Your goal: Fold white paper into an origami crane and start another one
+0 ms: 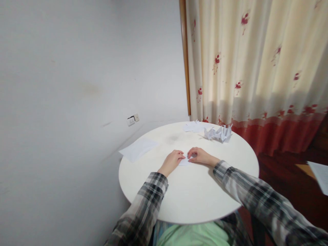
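Observation:
A small piece of white paper [184,162] lies on the round white table [189,198], between my two hands. My left hand [175,160] is closed at the paper's left side, with its fingertips on it. Curled over the right side, my right hand [201,156] has thumb and fingers together at the paper's edge. The fingers hide part of the sheet, so its folds cannot be made out. Beyond my right hand stand several folded white paper cranes [220,133], close together.
A larger white sheet [138,149] lies at the table's left edge, its corner overhanging. More white paper [195,126] is at the far edge. The wall with a socket [131,121] borders the left; a flowered curtain [256,68] hangs behind. Papers [319,176] show at far right.

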The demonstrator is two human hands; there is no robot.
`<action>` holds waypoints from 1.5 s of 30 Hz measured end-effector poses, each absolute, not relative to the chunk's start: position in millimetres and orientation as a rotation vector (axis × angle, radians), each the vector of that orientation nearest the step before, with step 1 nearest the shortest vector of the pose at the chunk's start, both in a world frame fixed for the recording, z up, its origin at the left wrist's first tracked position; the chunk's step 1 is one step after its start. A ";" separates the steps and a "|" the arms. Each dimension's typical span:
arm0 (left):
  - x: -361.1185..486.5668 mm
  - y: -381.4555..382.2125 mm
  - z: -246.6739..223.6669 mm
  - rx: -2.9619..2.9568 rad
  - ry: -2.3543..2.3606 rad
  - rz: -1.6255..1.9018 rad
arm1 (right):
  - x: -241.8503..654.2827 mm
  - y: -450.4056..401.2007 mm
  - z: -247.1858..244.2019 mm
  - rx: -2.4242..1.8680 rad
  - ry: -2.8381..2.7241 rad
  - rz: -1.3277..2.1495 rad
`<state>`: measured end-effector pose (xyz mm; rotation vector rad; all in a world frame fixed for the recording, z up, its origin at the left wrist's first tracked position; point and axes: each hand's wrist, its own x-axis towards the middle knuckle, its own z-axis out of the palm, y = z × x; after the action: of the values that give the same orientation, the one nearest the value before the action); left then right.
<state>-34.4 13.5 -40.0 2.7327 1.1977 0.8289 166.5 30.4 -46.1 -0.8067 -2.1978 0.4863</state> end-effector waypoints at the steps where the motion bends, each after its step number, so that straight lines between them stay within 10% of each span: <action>1: -33.8 13.6 -40.2 2.754 1.216 0.830 | 166.1 30.6 -46.5 -0.814 -2.199 0.466; 45: -36.9 11.9 -39.4 2.129 1.043 0.852 | 165.2 24.7 -44.7 -0.763 -2.224 0.606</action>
<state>-36.9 11.9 -39.4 2.1289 1.0434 0.8519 165.2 24.7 -44.7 -0.7632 -2.2235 0.6065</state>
